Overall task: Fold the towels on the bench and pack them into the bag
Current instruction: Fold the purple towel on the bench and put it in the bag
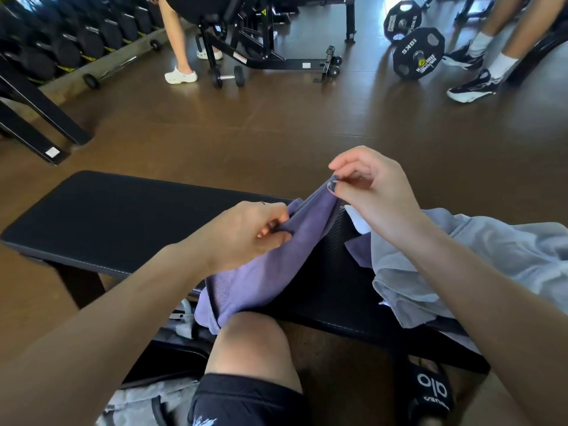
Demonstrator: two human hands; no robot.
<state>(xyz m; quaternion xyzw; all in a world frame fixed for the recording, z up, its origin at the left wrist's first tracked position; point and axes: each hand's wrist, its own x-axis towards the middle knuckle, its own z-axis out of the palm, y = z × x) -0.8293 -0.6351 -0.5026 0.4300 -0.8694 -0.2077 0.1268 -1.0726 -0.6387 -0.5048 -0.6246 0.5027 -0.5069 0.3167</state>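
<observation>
I note a brown, smooth gym floor (276, 124) with faint seams and window glare at the far right. Along the left runs a rack of black dumbbells (61, 41). A black machine frame (270, 56) stands at the far centre, a small dumbbell (229, 77) just beside its foot. A barbell with 10 kg plates (418, 56) lies right of it.

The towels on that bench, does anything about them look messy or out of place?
Yes. The pale grey towel lies crumpled in a heap at the right end of the bench, unfolded. The purple towel droops off the bench's near edge while the left hand and right hand pinch its top edge.
</observation>
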